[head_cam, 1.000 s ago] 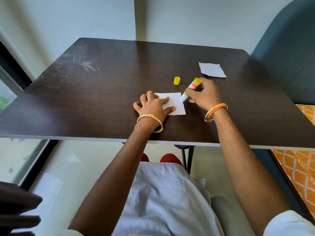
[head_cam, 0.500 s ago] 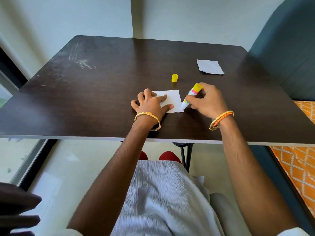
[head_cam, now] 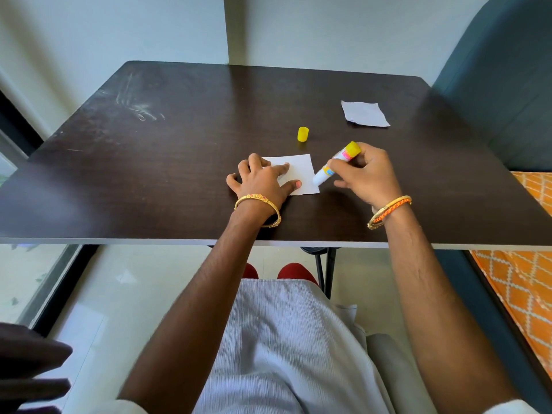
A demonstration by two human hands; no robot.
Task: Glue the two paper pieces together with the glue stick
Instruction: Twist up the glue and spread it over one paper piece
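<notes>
A small white paper square (head_cam: 301,171) lies near the front middle of the dark table (head_cam: 179,162). My left hand (head_cam: 263,183) presses flat on its left part, fingers spread. My right hand (head_cam: 367,174) grips a white glue stick (head_cam: 334,164) with a yellow end, tilted, its tip touching the paper's right edge. The glue stick's yellow cap (head_cam: 303,134) stands on the table behind the paper. A second white paper piece (head_cam: 364,113) lies at the back right, apart from both hands.
A dark teal seat back (head_cam: 501,85) rises to the right of the table, with an orange patterned cushion (head_cam: 525,279) below it. The table's pale front edge runs across at my wrists. A window frame is at the left.
The glue stick's tip has slid along the paper's right edge toward me and sits near its lower right side. My left hand stays pressed on the paper.
</notes>
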